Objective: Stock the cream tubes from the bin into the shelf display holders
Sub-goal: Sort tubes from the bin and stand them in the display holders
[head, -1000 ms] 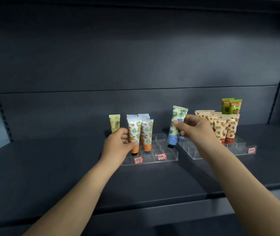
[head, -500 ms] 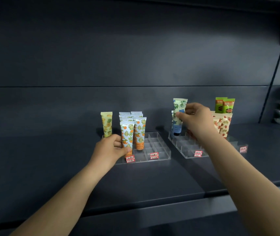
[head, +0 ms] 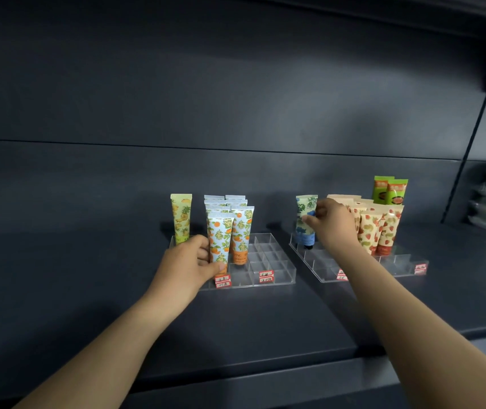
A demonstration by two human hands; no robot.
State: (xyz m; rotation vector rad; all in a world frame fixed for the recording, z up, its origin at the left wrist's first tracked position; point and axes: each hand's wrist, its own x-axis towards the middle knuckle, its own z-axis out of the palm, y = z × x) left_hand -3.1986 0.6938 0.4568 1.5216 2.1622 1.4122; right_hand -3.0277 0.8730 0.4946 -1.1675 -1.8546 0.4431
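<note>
In the head view, the left hand point(head: 188, 261) is gripping the front orange-print cream tube point(head: 219, 243), its fingers point(head: 203, 252) curling round the lower body. That tube is standing upright at the front left of the left clear holder point(head: 277, 261), ahead of more tubes of the same print. A pineapple tube point(head: 181, 216) is standing just beside them, to the left. The right hand point(head: 334, 224) is pinching a blue-and-green tube point(head: 305, 222), which is sitting cap-down in the back left corner of the right clear holder point(head: 318, 261). Strawberry tubes point(head: 383, 231) and green tubes point(head: 390, 191) are filling that holder's right side. Both holders are resting on the dark shelf point(head: 235, 326).
</note>
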